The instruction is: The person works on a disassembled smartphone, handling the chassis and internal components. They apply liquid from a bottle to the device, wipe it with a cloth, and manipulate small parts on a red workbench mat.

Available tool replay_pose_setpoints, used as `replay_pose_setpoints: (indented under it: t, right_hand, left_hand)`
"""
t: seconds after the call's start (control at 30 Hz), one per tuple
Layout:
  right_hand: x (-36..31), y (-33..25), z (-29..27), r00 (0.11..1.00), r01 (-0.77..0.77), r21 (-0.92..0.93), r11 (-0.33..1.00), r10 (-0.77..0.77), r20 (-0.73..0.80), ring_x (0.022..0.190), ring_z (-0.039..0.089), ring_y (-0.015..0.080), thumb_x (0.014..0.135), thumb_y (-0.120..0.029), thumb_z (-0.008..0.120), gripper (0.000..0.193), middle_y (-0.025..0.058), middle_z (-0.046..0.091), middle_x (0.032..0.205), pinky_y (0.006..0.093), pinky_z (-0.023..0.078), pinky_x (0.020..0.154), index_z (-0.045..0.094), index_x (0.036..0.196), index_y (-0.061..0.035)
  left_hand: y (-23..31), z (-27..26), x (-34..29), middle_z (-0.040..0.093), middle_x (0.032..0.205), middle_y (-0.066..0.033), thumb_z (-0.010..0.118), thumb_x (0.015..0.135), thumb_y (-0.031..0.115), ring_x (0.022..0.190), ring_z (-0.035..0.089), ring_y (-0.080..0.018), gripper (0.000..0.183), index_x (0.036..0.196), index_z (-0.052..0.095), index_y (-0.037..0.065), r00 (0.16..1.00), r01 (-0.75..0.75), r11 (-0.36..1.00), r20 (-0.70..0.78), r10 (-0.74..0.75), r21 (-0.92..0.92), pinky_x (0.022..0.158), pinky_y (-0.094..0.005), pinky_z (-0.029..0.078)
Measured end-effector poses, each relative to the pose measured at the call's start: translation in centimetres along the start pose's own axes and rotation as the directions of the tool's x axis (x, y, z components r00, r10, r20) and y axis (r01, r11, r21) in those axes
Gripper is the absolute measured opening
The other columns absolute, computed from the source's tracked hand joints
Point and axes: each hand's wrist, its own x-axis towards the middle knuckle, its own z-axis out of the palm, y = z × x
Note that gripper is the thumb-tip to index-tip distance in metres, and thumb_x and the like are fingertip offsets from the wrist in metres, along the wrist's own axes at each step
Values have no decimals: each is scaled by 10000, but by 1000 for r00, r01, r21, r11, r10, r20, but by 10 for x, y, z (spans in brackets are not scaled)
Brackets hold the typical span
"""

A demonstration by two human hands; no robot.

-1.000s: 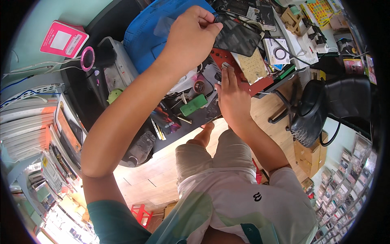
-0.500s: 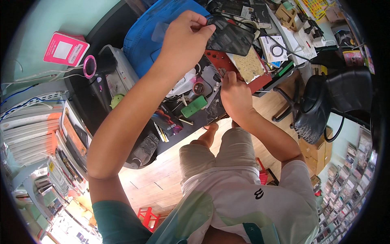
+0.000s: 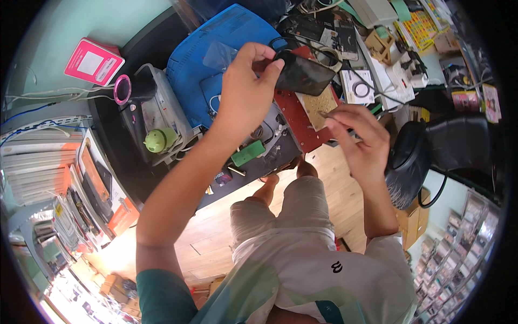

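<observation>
My left hand pinches the left end of a black phone-like slab with a glossy face, between thumb and fingers. The slab is tilted above the desk, and a dark cable passes close by its upper edge. My right hand is to the right and nearer, with thumb and forefinger pinched on a small greyish piece too small to name. That piece is over the edge of a tan speckled board, which lies on a red plate. Below my left hand lies a green block.
A blue mat covers the desk behind my left hand. At the left stand a clear bin and a green round figure. White boxed packaging and a power strip are at the right, beyond a black chair.
My right hand has moved right from the red plate's left side and now pinches a small piece. The slab sits lower in view, its face tilted differently. My left hand still grips it.
</observation>
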Motion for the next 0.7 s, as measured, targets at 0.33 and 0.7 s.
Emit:
replay_pose_setpoints:
  t: [0.33, 0.7]
  right_hand:
    - [107, 36, -11, 969, 222, 159, 962, -235, 72, 813, 708, 209, 833, 40, 845, 175, 136, 749, 947, 285, 550, 730, 767, 990, 37]
    - [126, 76, 14, 957, 164, 382, 909, -240, 160, 804, 656, 157, 855, 62, 817, 181, 149, 705, 1036, 254, 495, 657, 763, 1025, 38]
  left_hand:
    - [0, 32, -24, 655, 1062, -13, 664, 1053, 64, 978, 587, -69, 132, 1169, 623, 14, 959, 0, 962, -271, -78, -275, 887, -217, 456]
    - [11, 53, -14, 639, 1159, -88, 686, 1014, 10, 1071, 593, -147, 142, 1146, 643, -17, 941, 31, 985, -327, -85, -169, 958, -266, 471]
